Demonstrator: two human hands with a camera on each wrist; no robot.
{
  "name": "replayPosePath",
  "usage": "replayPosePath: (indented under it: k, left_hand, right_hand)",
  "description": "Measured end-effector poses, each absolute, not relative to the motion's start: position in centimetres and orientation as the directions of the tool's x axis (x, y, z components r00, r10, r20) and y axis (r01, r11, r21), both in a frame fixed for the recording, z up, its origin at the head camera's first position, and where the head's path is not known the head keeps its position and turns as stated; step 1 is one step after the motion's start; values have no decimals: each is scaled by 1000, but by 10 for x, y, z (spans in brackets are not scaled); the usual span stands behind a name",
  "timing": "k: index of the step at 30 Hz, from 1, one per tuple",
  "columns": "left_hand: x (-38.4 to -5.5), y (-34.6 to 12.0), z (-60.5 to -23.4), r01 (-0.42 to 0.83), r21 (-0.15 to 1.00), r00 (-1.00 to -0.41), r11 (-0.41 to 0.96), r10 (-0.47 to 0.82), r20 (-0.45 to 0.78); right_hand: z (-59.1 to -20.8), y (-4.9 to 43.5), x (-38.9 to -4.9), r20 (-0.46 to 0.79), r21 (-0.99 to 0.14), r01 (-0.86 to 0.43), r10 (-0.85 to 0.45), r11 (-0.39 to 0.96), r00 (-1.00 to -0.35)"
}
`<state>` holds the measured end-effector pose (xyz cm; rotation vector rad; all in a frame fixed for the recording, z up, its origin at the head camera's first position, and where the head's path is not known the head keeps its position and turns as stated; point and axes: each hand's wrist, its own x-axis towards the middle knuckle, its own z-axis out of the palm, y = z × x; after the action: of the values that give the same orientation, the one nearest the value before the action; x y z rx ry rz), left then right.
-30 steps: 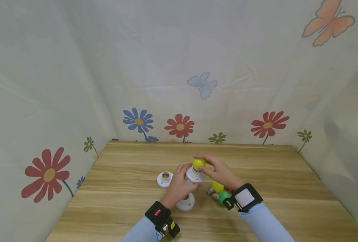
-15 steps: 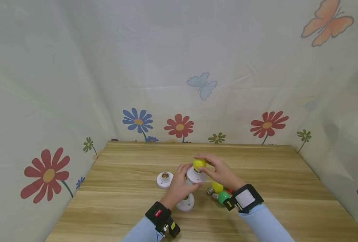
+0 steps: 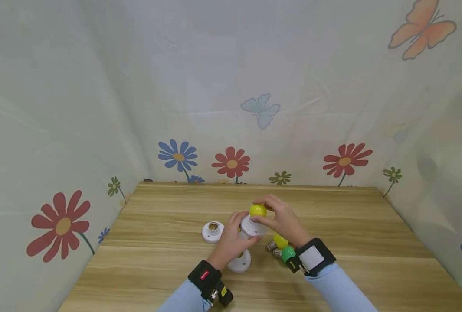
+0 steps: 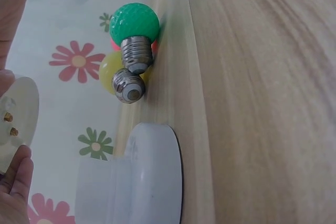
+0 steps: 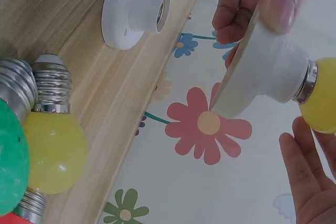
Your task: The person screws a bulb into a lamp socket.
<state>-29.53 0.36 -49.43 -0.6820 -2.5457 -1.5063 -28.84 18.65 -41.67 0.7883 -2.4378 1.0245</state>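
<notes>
Above the table my left hand (image 3: 232, 238) grips the rim of a round white lamp holder (image 3: 250, 227) and keeps it raised, socket up. A yellow light bulb (image 3: 257, 210) stands in that holder, with my right hand (image 3: 283, 219) around it, thumb and fingers on opposite sides. A strip of the bulb's silver screw base shows between glass and holder in the right wrist view, where the bulb (image 5: 323, 98) is partly cut off. The left wrist view shows the underside of the lamp holder (image 4: 21, 114), with brass-coloured screws.
Other white lamp holders stand on the wooden table (image 3: 156, 260), one at the left (image 3: 213, 232) and one nearer me (image 3: 240, 261). Below my right wrist lie a yellow bulb (image 3: 280, 240), a green bulb (image 3: 287, 253) and a red one (image 5: 16, 219), mostly hidden.
My right hand has shifted slightly and its fingers have turned on the yellow bulb. Less of the metal base shows in the head view. My left hand has stayed put.
</notes>
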Motion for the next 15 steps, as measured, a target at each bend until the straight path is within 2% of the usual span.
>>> replayPosePath:
  k: [8,11,15]
  left_hand:
    - [-295,4,-495,436,801,-891,411,322,320]
    - [-296,4,-496,440,799,-890,410,316,328]
    - [-296,3,-495,446,798,-888,406,310,339]
  right_hand:
    - [-419,180,-289,553,-495,-584,-285,643,-783]
    - [-419,182,-290,530,-504,-590,-314,631,-788]
    - [-418,188,-290,463,-571,-602,-386,559,-798]
